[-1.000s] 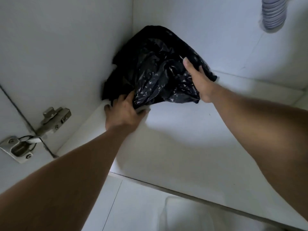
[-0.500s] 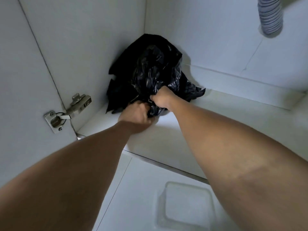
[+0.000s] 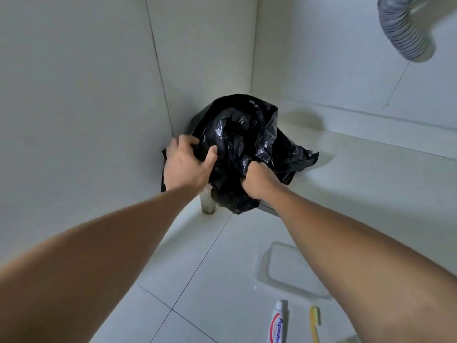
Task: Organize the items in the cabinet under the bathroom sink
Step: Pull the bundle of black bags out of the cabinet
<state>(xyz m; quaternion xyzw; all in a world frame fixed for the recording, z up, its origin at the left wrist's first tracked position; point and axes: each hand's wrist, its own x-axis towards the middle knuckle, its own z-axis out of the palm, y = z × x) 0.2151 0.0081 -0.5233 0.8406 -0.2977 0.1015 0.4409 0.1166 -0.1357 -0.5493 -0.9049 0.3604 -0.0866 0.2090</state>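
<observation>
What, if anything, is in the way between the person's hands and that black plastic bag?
Nothing visible. The left hand and the right hand both grip the black plastic bag directly. The toothpaste tube and toothbrush lie on the floor tiles nearer the camera, apart from the bag.

A grey ribbed drain hose (image 3: 405, 30) curves down from the top right corner of the view, inside the cabinet (image 3: 321, 58), in front of its pale back panel. A thin dark line runs down that panel below the hose. In front of the cabinet lies a floor (image 3: 222, 268) of large white tiles with dark grout lines crossing. A short pale leg (image 3: 209, 203) stands on the tiles under the cabinet's front edge
</observation>
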